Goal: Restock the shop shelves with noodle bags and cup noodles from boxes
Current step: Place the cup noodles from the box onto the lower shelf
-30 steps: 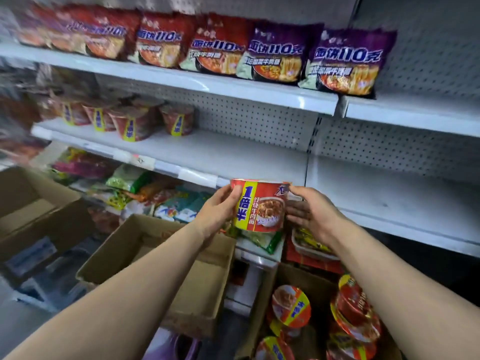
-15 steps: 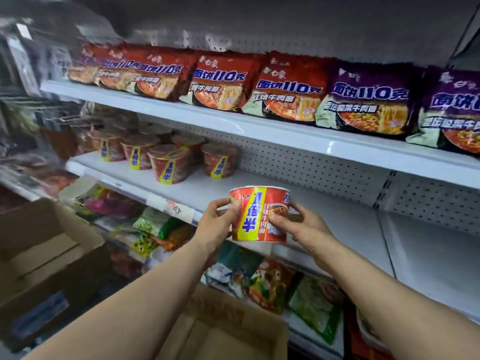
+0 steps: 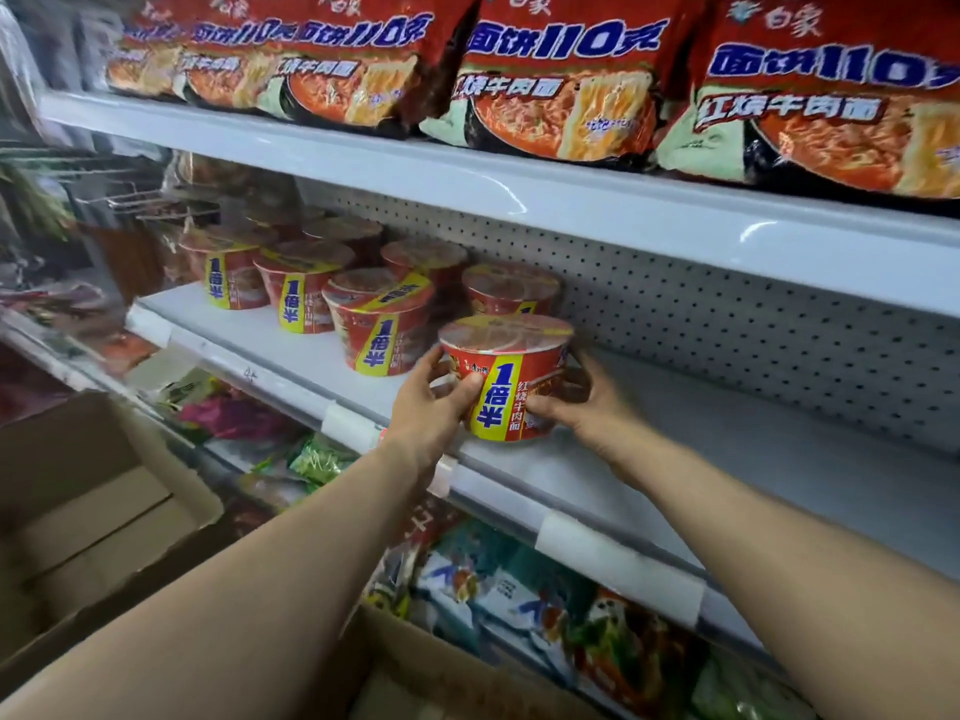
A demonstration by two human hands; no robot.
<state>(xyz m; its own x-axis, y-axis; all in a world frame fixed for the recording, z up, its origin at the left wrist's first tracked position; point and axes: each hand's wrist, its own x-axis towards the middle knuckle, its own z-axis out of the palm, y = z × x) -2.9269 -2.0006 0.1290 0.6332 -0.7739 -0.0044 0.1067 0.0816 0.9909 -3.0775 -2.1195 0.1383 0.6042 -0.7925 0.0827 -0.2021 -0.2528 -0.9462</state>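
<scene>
head view: a red round cup of noodles with a yellow band and a film lid point(image 3: 506, 379) sits near the middle of the frame, upright, its base at or just above the front part of the white metal middle shelf point(image 3: 727, 459); i cannot tell whether it touches. the left hand point(image 3: 426, 402) grips its side at nine o'clock, thumb on the front and fingers curled behind. the right hand point(image 3: 582, 402) grips it at three o'clock, fingers wrapped round the lower wall. at ten o'clock of it stands a cluster of matching red cups point(image 3: 382, 324), the nearest just beside it. red plastic noodle bags point(image 3: 561, 80) line the shelf at twelve o'clock. a brown cardboard box point(image 3: 93, 511) lies at eight o'clock, another cardboard box point(image 3: 415, 667) at six.

the step looks like placing this cup. next it likely needs setting down flat beside the cluster, label forward, then both grips loosened.
</scene>
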